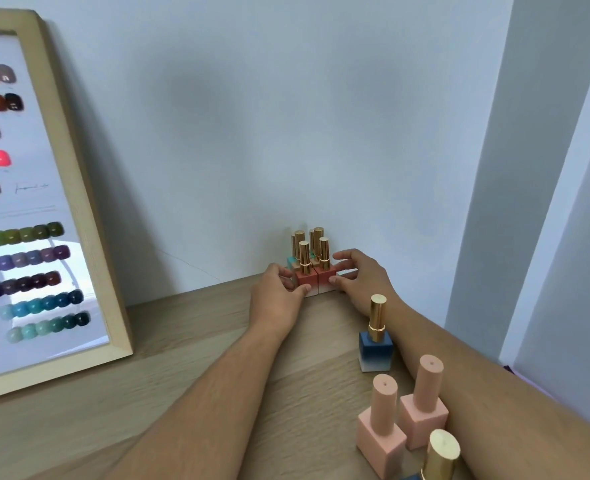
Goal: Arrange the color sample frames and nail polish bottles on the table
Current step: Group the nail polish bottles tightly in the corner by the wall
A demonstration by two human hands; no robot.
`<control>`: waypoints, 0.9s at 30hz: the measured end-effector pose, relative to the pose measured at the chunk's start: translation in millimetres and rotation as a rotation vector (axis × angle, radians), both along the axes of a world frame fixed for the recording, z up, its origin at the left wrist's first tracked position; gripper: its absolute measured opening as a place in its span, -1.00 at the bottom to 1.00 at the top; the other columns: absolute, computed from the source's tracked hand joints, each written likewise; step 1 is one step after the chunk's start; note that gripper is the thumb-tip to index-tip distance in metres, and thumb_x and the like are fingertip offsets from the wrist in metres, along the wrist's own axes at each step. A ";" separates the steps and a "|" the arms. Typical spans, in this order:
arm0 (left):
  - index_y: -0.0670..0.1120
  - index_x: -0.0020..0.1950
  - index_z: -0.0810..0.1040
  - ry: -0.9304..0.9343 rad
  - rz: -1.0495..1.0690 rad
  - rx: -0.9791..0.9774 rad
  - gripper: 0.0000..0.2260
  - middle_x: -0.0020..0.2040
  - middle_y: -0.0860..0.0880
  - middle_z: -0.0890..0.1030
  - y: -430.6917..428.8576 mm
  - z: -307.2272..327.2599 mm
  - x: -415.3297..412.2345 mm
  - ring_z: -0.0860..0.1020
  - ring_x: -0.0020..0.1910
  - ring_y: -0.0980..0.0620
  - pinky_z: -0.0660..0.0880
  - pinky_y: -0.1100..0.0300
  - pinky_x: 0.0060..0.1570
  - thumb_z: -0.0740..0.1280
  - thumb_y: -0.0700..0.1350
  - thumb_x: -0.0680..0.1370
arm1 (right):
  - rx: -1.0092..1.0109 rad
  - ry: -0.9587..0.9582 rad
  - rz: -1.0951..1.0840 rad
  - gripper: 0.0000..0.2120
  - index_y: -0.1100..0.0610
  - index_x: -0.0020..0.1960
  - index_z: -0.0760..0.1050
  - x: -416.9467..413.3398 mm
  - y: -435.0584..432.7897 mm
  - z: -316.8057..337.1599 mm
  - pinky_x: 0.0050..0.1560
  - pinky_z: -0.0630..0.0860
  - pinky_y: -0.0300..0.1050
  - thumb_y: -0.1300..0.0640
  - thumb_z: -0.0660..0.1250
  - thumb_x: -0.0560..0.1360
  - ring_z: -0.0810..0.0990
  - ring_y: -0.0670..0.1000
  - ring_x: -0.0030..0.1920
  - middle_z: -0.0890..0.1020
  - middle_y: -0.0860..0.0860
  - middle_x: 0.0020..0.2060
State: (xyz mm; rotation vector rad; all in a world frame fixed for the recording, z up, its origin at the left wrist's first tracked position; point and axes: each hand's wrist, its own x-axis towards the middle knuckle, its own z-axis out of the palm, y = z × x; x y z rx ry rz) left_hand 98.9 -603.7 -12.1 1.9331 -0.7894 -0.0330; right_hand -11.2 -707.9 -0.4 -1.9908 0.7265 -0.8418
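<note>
Several gold-capped nail polish bottles (312, 268) stand in a tight cluster against the wall at the back of the wooden table (182, 341). The front two have red square bodies. My left hand (279, 292) presses the cluster's left side, thumb on the left red bottle. From the right, my right hand (359, 275) touches the other red bottle with thumb and fingers. A blue gold-capped bottle (376, 341) stands nearer, beside my right forearm. Two pink bottles (382, 434) (425, 414) stand in front. A wood-framed color sample frame (44, 220) leans on the wall at left.
Another gold cap (440, 452) shows at the bottom edge beside the pink bottles. The white wall (286, 133) rises directly behind the cluster, and a wall corner (494, 168) sits to the right. The table's right edge runs under my right forearm.
</note>
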 end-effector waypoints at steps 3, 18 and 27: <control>-0.01 -0.05 0.45 0.006 0.009 0.002 -0.73 -0.21 0.05 0.55 -3.8 1.2 2.0 0.55 -0.18 0.07 0.53 0.14 -0.10 0.49 -0.05 0.38 | -0.046 0.042 -0.005 -0.61 0.12 0.26 0.46 2.3 -2.1 1.2 0.04 0.45 -0.19 0.21 0.38 0.45 0.54 -0.04 -0.02 0.60 0.06 0.14; -0.05 0.00 0.47 0.027 0.007 -0.008 -0.72 -0.12 0.05 0.54 -12.4 2.4 9.5 0.53 -0.12 0.08 0.45 0.23 -0.09 0.49 -0.07 0.39 | -0.089 0.048 -0.030 -0.69 0.10 0.19 0.49 12.9 -7.8 -1.2 -0.11 0.39 -0.33 0.21 0.37 0.45 0.52 -0.08 -0.07 0.60 0.03 0.10; -0.05 0.01 0.46 0.043 0.015 -0.009 -0.70 -0.10 0.03 0.56 -13.3 3.5 11.9 0.54 -0.10 0.07 0.44 0.23 -0.09 0.49 -0.05 0.38 | -0.068 0.034 -0.029 -0.66 0.12 0.22 0.47 16.1 -8.6 0.3 -0.02 0.47 -0.24 0.21 0.37 0.45 0.55 -0.05 -0.04 0.60 0.04 0.09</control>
